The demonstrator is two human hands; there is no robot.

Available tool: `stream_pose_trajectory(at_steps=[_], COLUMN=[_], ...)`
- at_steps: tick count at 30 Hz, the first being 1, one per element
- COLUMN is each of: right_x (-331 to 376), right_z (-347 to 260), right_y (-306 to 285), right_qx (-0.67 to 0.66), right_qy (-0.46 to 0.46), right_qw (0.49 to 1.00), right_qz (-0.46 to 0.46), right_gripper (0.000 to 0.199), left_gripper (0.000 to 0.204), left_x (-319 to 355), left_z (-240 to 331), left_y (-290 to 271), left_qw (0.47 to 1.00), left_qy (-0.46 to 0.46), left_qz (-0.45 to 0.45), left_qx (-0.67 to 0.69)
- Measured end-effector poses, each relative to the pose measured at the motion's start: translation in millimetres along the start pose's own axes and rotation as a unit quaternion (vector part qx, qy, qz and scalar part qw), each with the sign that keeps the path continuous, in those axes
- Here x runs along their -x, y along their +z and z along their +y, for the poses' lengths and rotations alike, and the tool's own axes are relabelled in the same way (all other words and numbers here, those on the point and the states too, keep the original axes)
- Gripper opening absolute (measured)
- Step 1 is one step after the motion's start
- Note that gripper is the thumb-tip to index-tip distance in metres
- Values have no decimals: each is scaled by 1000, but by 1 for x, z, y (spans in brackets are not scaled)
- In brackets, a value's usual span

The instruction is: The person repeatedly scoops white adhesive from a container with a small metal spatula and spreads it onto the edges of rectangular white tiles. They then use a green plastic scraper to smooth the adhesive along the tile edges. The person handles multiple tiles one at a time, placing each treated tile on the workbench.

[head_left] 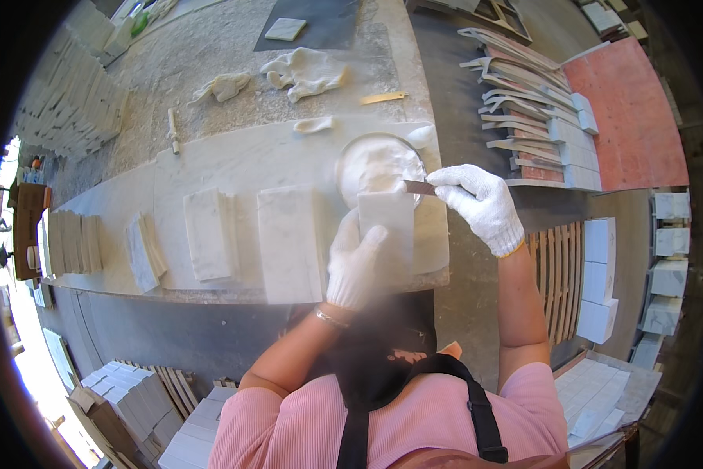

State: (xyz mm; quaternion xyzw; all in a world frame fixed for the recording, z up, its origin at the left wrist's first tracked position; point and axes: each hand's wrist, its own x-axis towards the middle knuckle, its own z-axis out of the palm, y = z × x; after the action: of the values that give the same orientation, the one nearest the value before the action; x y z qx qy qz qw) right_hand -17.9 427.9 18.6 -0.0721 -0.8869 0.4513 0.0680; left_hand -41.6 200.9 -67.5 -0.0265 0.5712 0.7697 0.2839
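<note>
My left hand (351,266), in a white knit glove, is closed around a pale rectangular stone tile (388,223), thumb on its face. The tile stands before a round bowl (340,170) of white paste (379,162). My gloved right hand (483,205) pinches a putty knife (419,187). Its flat blade points left over the bowl's near right side, with a white dab at the tip, close above the tile's top edge. Whether blade and tile touch, I cannot tell. Left of my left hand are stacked white marble tiles (289,238).
More tile stacks (204,236) line the bench's near edge (226,295). Crumpled white gloves (304,72), a yellowish strip (383,98) and a dark sheet (308,27) bearing one tile lie farther back. Right of the bench are tile blocks (574,144) with loose straps (516,102) and a wooden pallet (556,273).
</note>
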Motion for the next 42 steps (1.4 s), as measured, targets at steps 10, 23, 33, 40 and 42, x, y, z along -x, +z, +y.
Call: stream_pose_trajectory(at_steps=[10, 23, 33, 40, 42], right_x=[0, 3, 7, -10, -14], right_z=[1, 17, 24, 32, 37], right_y=[0, 5, -9, 25, 31], right_qx=[-53, -72, -98, 92, 128], right_qy=[61, 110, 158, 113, 122], right_qw=[996, 991, 983, 989, 984], right_qz=[28, -11, 11, -6, -37], right_gripper=[18, 19, 22, 23, 27], left_gripper=[57, 53, 55, 55, 53], left_x=[-1, -1, -3, -3, -1], left_z=[1, -3, -1, -1, -1], left_y=[-1, -2, -3, -2, -2], left_qw=[999, 1000, 1000, 1000, 1000], left_qy=[-7, -1, -5, -13, -11], left_qz=[3, -8, -4, 10, 6], left_qx=[-37, 2, -10, -6, -2])
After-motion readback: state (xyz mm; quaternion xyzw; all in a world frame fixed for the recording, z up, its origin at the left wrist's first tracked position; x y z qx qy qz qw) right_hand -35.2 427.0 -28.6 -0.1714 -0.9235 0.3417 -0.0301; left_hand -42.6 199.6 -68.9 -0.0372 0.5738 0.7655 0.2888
